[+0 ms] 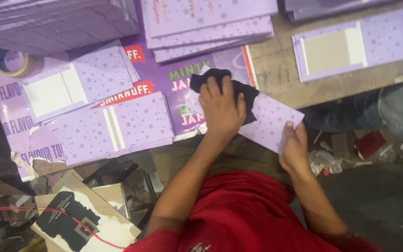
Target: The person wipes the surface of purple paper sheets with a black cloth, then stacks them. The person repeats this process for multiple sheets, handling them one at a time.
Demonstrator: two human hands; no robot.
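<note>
My left hand presses a black cloth down on a purple dotted card, fingers spread over the cloth. The card lies tilted over the near edge of the work surface. My right hand pinches the card's near right edge, thumb on top. Both arms reach up from my red shirt at the bottom of the view.
Stacks of purple dotted cards lie to the left and more stacks at the back, on a purple printed sheet. A tape roll sits far left. A flat purple card with a grey panel lies back right. Cardboard pieces and scraps litter the floor.
</note>
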